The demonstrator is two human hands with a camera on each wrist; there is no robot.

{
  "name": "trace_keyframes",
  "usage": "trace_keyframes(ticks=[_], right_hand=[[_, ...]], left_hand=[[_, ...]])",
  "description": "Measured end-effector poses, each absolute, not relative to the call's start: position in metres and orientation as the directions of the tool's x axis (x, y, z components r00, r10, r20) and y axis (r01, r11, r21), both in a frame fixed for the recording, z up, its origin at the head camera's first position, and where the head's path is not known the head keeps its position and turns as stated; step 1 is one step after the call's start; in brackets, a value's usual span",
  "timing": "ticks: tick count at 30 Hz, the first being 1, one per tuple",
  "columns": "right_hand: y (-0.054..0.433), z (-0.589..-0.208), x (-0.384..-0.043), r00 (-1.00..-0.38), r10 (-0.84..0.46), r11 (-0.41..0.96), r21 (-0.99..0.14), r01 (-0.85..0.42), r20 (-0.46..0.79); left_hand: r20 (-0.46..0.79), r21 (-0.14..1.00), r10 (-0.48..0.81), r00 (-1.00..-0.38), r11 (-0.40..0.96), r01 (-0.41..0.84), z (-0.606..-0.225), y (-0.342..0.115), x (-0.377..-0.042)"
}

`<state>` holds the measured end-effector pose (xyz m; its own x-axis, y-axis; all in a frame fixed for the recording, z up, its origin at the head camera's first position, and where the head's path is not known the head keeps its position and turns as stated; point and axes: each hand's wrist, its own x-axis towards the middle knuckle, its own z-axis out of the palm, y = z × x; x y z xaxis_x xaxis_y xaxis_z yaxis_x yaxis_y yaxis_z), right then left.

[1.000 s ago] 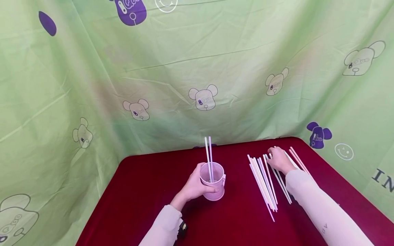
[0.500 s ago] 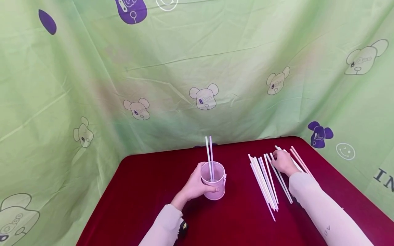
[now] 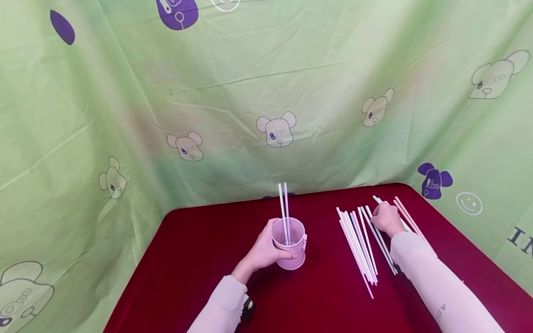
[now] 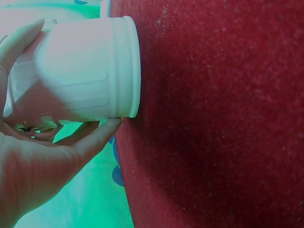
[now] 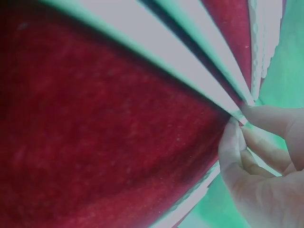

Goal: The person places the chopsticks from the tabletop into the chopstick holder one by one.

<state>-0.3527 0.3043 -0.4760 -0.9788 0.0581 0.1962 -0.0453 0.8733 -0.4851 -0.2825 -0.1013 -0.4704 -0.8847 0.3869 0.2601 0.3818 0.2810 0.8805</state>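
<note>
My left hand (image 3: 266,249) grips a small pink bucket (image 3: 291,257) at the middle of the table, with the thumb across its near side. Two thin pale straws (image 3: 287,208) stand in the bucket, leaning on its far rim. In the left wrist view the bucket (image 4: 80,71) is seen from the side, its base at the red cloth. Over at the right, my right hand (image 3: 387,219) is down among straws lying on the table. Its thumb and forefinger pinch the end of a white straw (image 5: 190,73) in the right wrist view; a second one lies close beside it.
Several pastel straws (image 3: 359,249) lie side by side left of the right hand. Pink straws (image 3: 410,221) lie to its right. The red tablecloth (image 3: 200,259) ends at a green printed curtain (image 3: 233,152). A small dark device (image 3: 248,307) sits by the left wrist.
My right hand has moved slightly right along the straws, from the paler pair toward the white ones. The left hand and the bucket have stayed in place.
</note>
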Motion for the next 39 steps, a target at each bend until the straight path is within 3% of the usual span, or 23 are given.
trace_keyframes(ticks=[9, 20, 30, 39], right_hand=[[0.311, -0.467, -0.351, -0.986, 0.063, 0.871, -0.491, -0.022, 0.156], [0.319, -0.470, -0.345, -0.971, 0.063, 0.811, -0.578, -0.084, 0.229], [0.311, -0.455, -0.347, -0.964, 0.175, 0.676, -0.736, -0.032, 0.202], [0.278, -0.426, -0.346, -0.957, 0.156, 0.489, -0.861, -0.140, 0.244]], left_hand=[[0.255, 0.878, 0.387, -0.886, 0.290, 0.380, -0.471, -0.100, -0.283], [0.258, 0.886, 0.390, -0.884, 0.269, 0.378, -0.475, -0.100, -0.283], [0.258, 0.884, 0.385, -0.886, 0.277, 0.378, -0.476, -0.101, -0.282], [0.270, 0.882, 0.392, -0.880, 0.265, 0.388, -0.475, -0.101, -0.283]])
